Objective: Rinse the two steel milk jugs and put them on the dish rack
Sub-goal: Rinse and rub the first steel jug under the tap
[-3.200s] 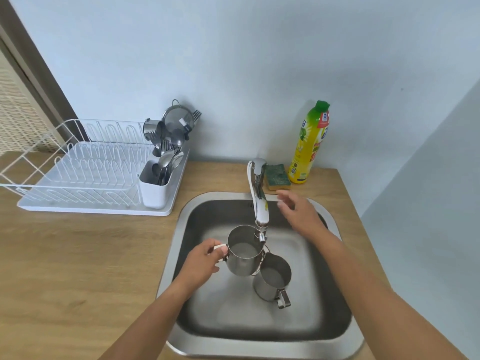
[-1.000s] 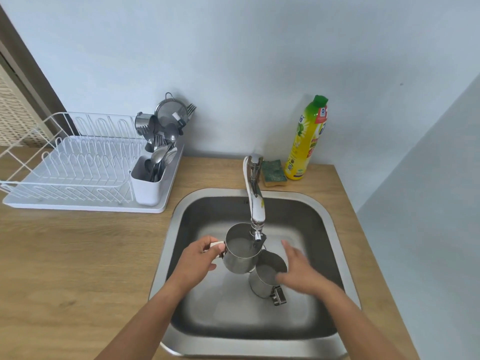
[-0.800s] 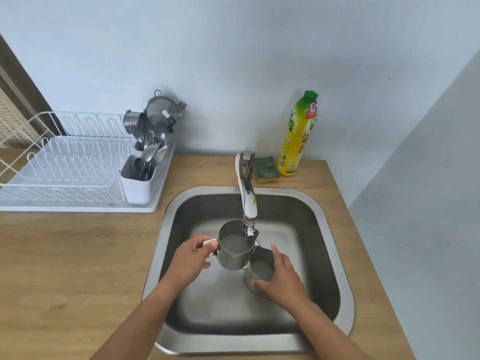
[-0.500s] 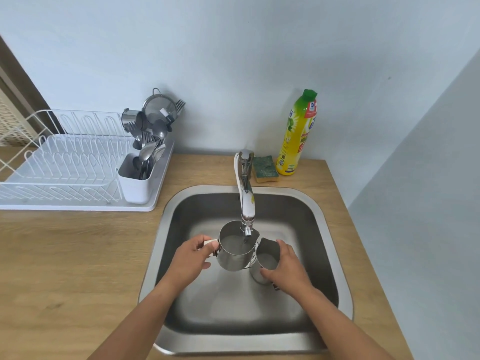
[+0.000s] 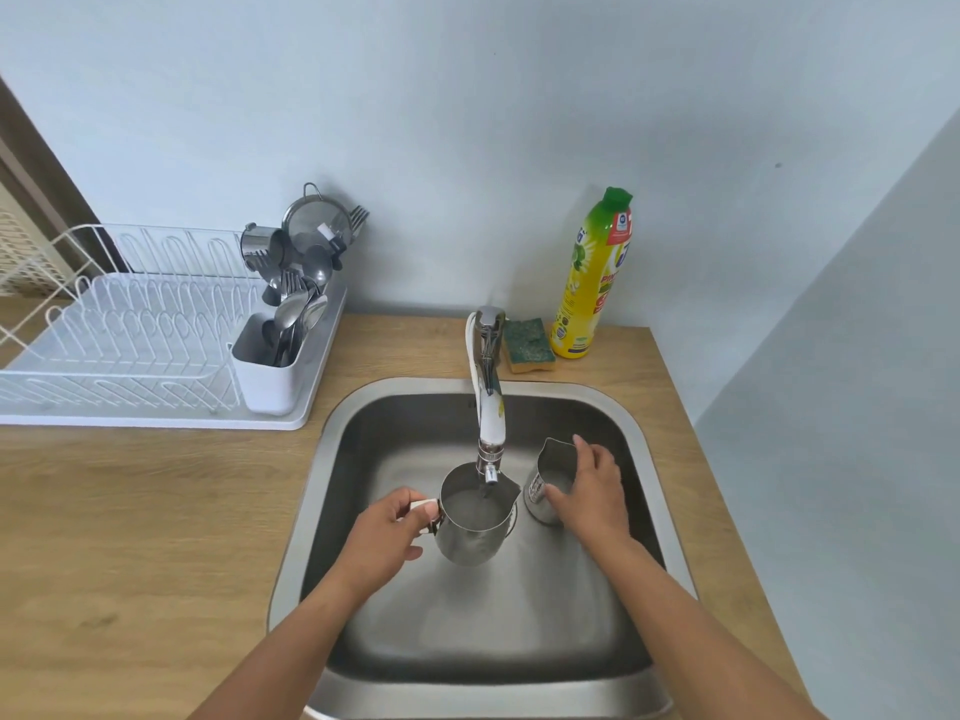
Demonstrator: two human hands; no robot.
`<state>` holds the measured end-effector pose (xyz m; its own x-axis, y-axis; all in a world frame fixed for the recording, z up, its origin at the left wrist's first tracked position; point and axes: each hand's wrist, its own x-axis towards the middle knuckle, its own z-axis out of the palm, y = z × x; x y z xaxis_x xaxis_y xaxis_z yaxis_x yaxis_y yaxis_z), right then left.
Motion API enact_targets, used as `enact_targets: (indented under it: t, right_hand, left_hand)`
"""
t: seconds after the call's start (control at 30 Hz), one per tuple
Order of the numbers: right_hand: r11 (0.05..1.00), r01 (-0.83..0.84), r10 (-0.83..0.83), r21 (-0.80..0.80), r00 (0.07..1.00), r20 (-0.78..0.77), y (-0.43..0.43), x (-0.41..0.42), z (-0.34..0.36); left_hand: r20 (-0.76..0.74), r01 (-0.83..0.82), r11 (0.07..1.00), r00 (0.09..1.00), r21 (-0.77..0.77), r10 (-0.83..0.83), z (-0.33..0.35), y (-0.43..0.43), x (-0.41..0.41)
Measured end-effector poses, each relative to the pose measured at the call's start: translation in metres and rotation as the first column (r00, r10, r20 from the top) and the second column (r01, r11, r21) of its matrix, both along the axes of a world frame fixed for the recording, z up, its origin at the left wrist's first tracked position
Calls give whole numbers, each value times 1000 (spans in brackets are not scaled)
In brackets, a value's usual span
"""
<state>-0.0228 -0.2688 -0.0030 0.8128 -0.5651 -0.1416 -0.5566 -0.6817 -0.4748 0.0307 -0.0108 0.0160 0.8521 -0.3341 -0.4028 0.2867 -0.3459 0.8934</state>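
Two steel milk jugs are over the steel sink [image 5: 332, 459]. My left hand [image 5: 387, 532] grips the handle of the larger jug [image 5: 475, 522], held upright under the tap spout [image 5: 488, 423]; water runs into it and it holds water. My right hand [image 5: 592, 488] is wrapped around the smaller jug [image 5: 550, 470], lifted to the right of the tap, its spout facing left. The white dish rack [image 5: 130, 345] sits on the counter at the left, its plate slots bare.
A white cutlery holder [image 5: 265, 366] with spoons, forks and a strainer stands at the rack's right end. Behind the sink are a green-yellow sponge [image 5: 529, 339] and a yellow dish soap bottle [image 5: 592, 278]. The wooden counter [image 5: 130, 537] spreads left; walls close the back and right.
My right hand came down from the tap, took hold of the smaller jug and moved it up and to the right, away from the larger jug. My left hand kept the larger jug under the tap.
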Motion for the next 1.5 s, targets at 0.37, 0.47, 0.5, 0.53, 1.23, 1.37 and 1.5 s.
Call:
enact_targets:
  t: [0.37, 0.47, 0.5, 0.53, 1.23, 1.37, 1.5]
  right_hand:
    - [727, -218, 124, 652, 974, 188, 57, -41, 15]
    - [724, -193, 39, 662, 970, 240, 58, -42, 15]
    - [719, -200, 26, 666, 965, 261, 59, -41, 17]
    - [709, -207, 22, 675, 962, 271, 61, -40, 18]
    - [648, -161, 102, 745, 987, 125, 59, -34, 26]
    - [655, -170, 111, 736, 985, 129, 61, -33, 24]
    - [646, -150, 78, 749, 988, 131, 61, -30, 17]
  left_hand:
    - [-76, 7, 998, 997, -61, -11, -1, -8, -11]
    - [-95, 24, 994, 995, -111, -34, -1, -12, -14]
    - [-89, 26, 992, 995, -122, -37, 0, -13, -13]
    - [-77, 22, 992, 997, -128, -32, 2, -13, -12]
    - [6, 102, 992, 995, 80, -103, 16, 3, -15]
    - [6, 63, 995, 998, 82, -64, 14, 2, -16]
    - [-7, 46, 995, 999, 85, -46, 12, 6, -12]
